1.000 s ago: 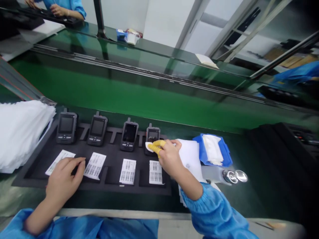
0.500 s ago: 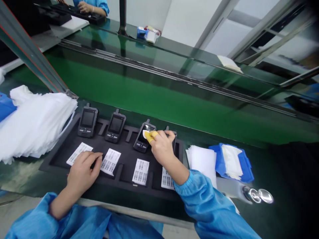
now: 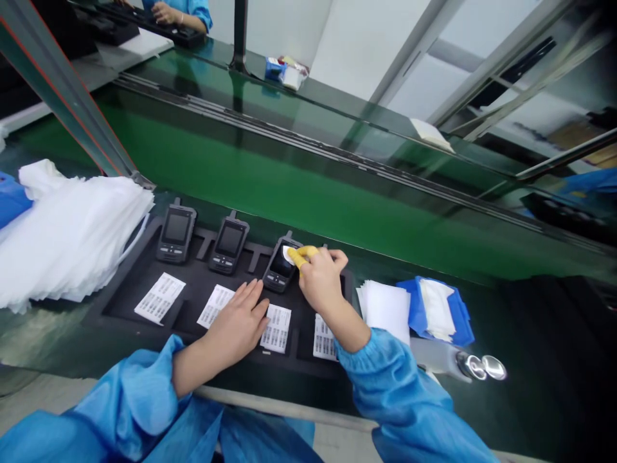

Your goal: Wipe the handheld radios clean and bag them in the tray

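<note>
A black foam tray (image 3: 144, 273) holds several black handheld devices in a row, each with a barcode label sheet in front of it. My right hand (image 3: 321, 283), with a yellow finger cot, pinches a small white wipe (image 3: 288, 253) against the screen of the third device (image 3: 279, 267). It hides the rightmost device. My left hand (image 3: 236, 325) lies flat and open on the tray, fingers between two label sheets (image 3: 278, 328), just below the third device. Two more devices (image 3: 176, 231) (image 3: 229, 243) stand to the left.
A pile of white foam bags (image 3: 67, 238) lies left of the tray. To the right are a white paper stack (image 3: 388, 308), a blue wipe pack (image 3: 436, 308) and a metal dispenser (image 3: 475, 366). A green conveyor belt (image 3: 289, 186) runs behind. Another person's hands (image 3: 166, 13) work far left.
My left hand slid right along the tray from the first labels to the third. My right hand moved with the wipe from the rightmost device onto the third one's screen.
</note>
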### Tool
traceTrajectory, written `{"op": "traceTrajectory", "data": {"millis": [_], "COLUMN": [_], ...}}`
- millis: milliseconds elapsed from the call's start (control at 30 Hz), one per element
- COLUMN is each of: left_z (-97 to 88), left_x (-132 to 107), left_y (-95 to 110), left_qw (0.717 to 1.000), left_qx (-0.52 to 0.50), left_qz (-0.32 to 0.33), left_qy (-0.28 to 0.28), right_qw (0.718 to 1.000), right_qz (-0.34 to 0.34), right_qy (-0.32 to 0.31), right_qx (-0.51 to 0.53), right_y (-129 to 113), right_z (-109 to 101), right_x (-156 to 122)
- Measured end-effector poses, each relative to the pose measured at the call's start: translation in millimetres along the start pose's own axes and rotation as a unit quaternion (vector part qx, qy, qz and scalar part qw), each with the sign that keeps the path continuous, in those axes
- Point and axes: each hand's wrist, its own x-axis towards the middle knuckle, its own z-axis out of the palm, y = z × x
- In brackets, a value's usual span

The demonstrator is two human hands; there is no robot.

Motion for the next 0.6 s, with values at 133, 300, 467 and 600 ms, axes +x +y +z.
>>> {"op": "traceTrajectory", "data": {"millis": [133, 300, 467, 600], "left_z": [6.8, 10.7, 9.1, -8.5], "left_x": [-3.9, -7.6, -9.1, -21.0], "left_y": [8.8, 13.5, 15.5, 3.7], "left_qw": [1.000, 1.000, 1.000, 0.999], "left_qx": [-0.005, -0.024, -0.026, -0.015], "left_qz": [0.000, 0.004, -0.006, -0.017], "left_qy": [-0.003, -0.002, 0.012, 0.039], "right_qw": [1.000, 0.995, 0.997, 0.997], "right_qz": [0.001, -0.088, -0.074, -0.061], "right_qy": [-0.023, -0.036, -0.003, 0.032], "right_qx": [-0.022, 0.017, 0.033, 0.031], "right_y": [-6.9, -26.0, -25.9, -38.9], "right_z": [8.5, 8.1, -4.5, -3.1], "right_x": [9.5, -29.0, -28.6, 13.6]}}
